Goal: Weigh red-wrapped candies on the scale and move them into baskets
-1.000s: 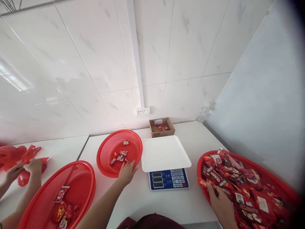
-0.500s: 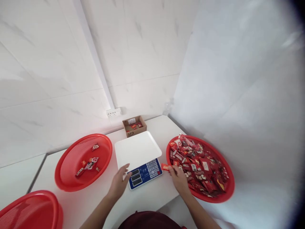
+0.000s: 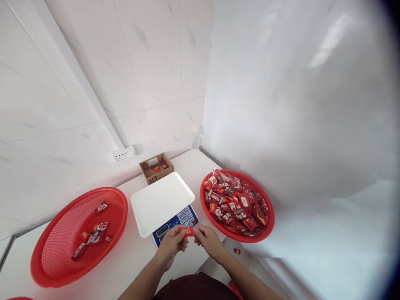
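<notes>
White tabletop (image 3: pixel 128 254) — left hand (image 3: pixel 167 247) and right hand (image 3: pixel 210 241), fingers (image 3: pixel 180 236) tight on one red packet (image 3: pixel 186 231), near a scale (image 3: pixel 162 201).

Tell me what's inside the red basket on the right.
The basket holds a heap of wrapped packets, mostly red, several with white print or labels. Only the upper layer shows; it hides the bottom and anything deeper.

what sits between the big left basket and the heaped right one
The head view shows a scale with a white tray between them, and the left hand and right hand holding a red packet by its keypad.
</notes>
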Demonstrator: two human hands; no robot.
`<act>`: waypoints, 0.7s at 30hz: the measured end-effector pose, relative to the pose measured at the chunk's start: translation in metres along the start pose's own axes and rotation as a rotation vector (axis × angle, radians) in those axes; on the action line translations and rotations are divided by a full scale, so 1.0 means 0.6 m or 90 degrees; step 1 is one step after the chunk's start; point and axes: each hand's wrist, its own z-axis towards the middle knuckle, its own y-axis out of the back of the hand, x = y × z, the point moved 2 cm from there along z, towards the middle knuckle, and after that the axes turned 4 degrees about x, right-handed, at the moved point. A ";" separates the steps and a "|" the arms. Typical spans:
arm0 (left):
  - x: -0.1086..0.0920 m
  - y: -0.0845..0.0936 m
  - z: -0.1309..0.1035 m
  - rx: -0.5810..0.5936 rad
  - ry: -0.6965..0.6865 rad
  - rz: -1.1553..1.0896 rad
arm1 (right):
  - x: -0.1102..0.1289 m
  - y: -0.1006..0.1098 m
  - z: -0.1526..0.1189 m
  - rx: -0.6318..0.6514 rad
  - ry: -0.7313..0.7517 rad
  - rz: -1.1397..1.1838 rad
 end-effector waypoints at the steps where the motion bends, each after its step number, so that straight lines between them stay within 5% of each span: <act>1: -0.008 0.007 0.006 -0.033 -0.007 -0.025 | -0.006 0.014 0.001 -0.027 -0.008 -0.008; 6: -0.071 0.064 0.028 -0.189 -0.046 -0.128 | -0.034 0.135 0.003 -0.240 -0.049 -0.109; 11: -0.068 0.090 0.010 -0.171 0.023 -0.109 | -0.068 0.267 -0.007 -0.466 -0.031 -0.388; 16: -0.014 0.088 -0.025 -0.129 0.112 -0.081 | -0.129 0.319 -0.003 -0.447 -0.207 -0.480; 21: 0.005 0.088 -0.050 -0.110 0.125 -0.076 | -0.147 0.334 0.003 -0.409 -0.180 -0.474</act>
